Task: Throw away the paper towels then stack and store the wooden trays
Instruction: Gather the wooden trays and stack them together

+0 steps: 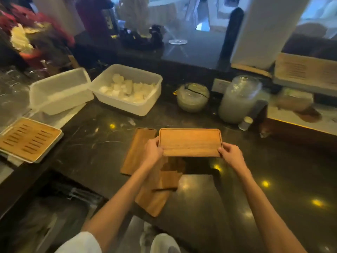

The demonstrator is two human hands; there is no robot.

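We hold the wooden tray (189, 142) level, left hand (153, 151) and right hand (230, 154) fingers closed on its ends; we should square it over the trays on the table (273, 179) before lowering.

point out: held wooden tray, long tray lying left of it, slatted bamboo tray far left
held wooden tray (189, 141), head view, middle of its top face
long tray (137, 150), head view, bare middle of its surface
slatted bamboo tray (27, 138), head view, slatted top panel

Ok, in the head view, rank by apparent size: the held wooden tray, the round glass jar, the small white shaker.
1. Held wooden tray, gripped by the left hand and right hand; it is nearest the camera, which inflates it.
2. Round glass jar.
3. Small white shaker.
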